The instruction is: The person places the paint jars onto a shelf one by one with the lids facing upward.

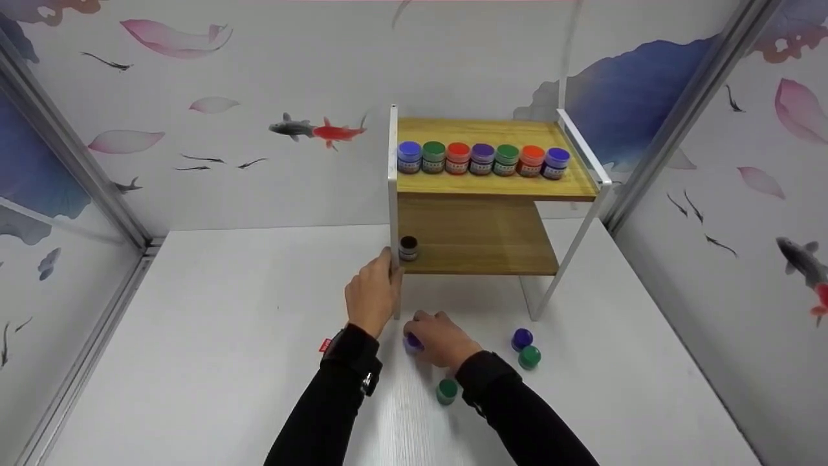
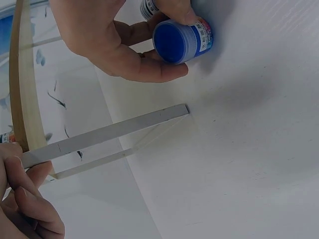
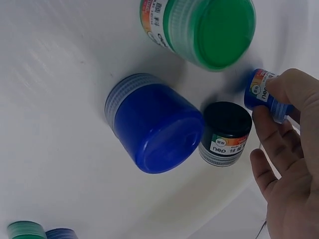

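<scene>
My left hand (image 1: 373,294) grips the white left post (image 2: 109,132) of a small two-tier shelf, its fingers curled by the lower board. Low over the white table, my right hand (image 1: 443,340) pinches a blue paint jar (image 2: 182,41) between thumb and fingers. The jar lies tipped on its side, its blue lid facing the left wrist camera. Beside that hand in the right wrist view are another blue jar (image 3: 154,124), a dark jar (image 3: 227,132) and a green jar (image 3: 214,30). From the head, my right hand hides part of this group.
On the shelf's upper board (image 1: 491,186), several blue, green, red and purple jars stand in a row. A black-lidded jar (image 1: 408,248) stands at the left of the lower board (image 1: 479,236). Right of my right hand, a blue jar (image 1: 522,338) and a green jar (image 1: 529,357) lie together.
</scene>
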`<state>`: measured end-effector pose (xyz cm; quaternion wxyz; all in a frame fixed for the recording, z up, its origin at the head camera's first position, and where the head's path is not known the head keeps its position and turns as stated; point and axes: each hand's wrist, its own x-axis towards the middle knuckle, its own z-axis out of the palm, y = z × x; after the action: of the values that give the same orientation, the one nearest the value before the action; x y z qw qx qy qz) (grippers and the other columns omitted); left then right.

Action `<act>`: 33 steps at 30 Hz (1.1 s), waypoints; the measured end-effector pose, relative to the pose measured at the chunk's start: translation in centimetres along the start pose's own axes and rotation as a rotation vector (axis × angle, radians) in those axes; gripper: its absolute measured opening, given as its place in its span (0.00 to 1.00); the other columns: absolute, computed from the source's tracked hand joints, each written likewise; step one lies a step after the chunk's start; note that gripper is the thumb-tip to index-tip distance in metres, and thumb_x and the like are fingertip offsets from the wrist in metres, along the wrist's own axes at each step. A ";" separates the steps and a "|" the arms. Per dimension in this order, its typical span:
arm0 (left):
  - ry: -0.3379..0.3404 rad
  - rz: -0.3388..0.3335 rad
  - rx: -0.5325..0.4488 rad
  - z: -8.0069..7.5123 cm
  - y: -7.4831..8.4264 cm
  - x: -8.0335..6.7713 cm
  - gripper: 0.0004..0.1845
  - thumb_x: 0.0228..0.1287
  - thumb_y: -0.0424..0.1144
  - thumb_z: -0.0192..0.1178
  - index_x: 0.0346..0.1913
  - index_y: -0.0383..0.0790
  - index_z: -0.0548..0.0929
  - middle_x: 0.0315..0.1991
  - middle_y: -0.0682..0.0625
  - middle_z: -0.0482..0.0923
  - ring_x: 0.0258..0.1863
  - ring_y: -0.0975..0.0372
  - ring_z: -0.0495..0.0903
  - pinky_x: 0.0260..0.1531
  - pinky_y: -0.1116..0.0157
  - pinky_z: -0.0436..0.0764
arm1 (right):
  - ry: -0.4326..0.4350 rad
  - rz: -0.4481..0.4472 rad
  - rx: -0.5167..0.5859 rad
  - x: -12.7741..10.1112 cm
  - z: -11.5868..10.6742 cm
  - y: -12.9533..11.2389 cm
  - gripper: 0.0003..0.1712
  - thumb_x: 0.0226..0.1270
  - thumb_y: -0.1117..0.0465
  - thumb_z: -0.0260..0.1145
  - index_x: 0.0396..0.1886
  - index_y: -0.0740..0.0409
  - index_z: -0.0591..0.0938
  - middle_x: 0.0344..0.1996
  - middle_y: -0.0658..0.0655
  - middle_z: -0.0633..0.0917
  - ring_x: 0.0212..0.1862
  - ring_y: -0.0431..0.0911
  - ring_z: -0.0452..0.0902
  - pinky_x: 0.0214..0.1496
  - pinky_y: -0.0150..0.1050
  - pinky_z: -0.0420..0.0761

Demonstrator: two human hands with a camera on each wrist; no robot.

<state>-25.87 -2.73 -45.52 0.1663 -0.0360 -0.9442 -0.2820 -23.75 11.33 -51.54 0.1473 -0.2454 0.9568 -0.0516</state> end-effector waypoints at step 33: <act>0.019 0.019 -0.012 0.2 -0.2 0.0 0.09 0.68 0.44 0.60 0.45 0.44 0.78 0.31 0.50 0.83 0.25 0.59 0.79 0.23 0.60 0.76 | 0.077 -0.104 0.134 -0.6 -2.7 1.7 0.25 0.60 0.75 0.65 0.56 0.53 0.82 0.51 0.54 0.84 0.55 0.49 0.79 0.63 0.47 0.75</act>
<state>-25.96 -2.78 -45.84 0.1778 -0.0433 -0.9405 -0.2862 -24.87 13.15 -49.14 0.1235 -0.2820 0.9422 -0.1324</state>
